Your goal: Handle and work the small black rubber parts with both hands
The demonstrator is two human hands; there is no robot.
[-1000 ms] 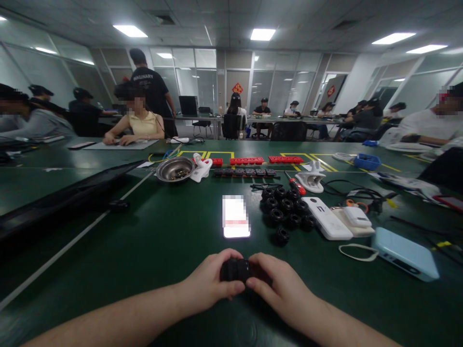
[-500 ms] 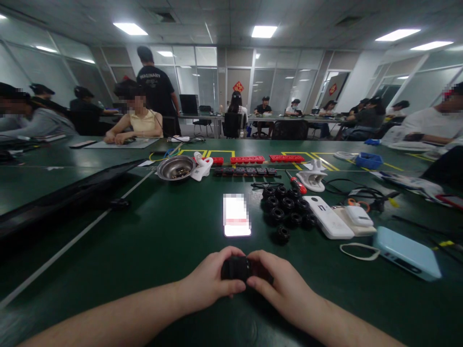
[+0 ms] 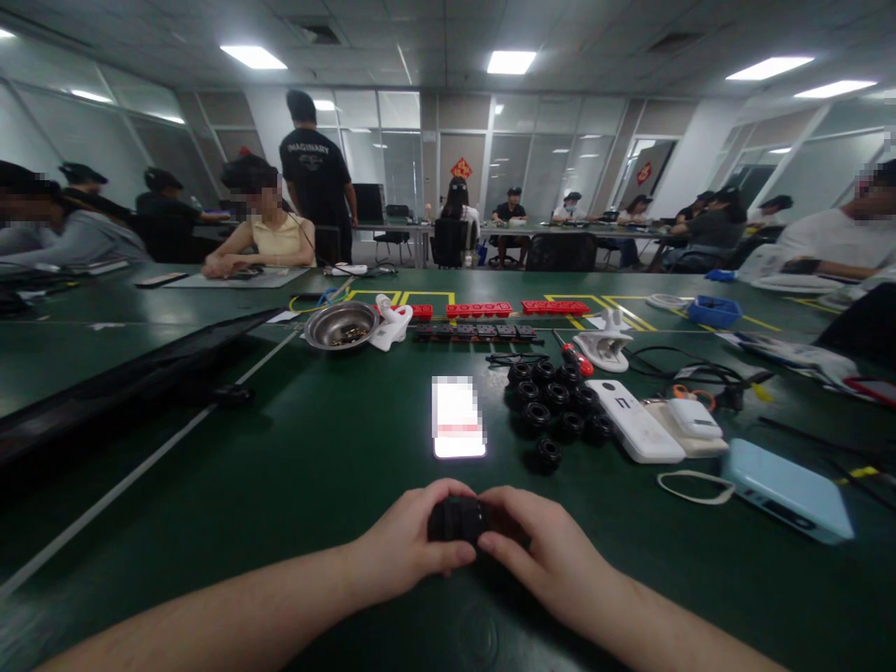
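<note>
Between my two hands is a dark, rounded black plastic part (image 3: 455, 519), held just above the green table; its exact kind does not show. My left hand (image 3: 413, 532) grips it from the left, thumb in front and fingers behind. My right hand (image 3: 539, 537) closes on its right end with thumb and fingertips; the fingers partly hide that end. Beyond the hands lies a phone (image 3: 458, 420) with a bright screen. Several black ring-like parts (image 3: 556, 394) are grouped to its right, with a single one (image 3: 548, 454) closest to my right hand.
A metal bowl (image 3: 342, 327) with small brass-coloured pieces stands left of centre. Red trays (image 3: 480, 309) and a black strip of parts (image 3: 476, 333) lie farther back. At right are a screwdriver (image 3: 578, 358), a white phone-shaped case (image 3: 634, 422) and a light-blue box (image 3: 788, 490). Co-workers sit around.
My hands stay in place, while the black part seems slightly turned between them. In the background, a standing person has moved a little to the right.
</note>
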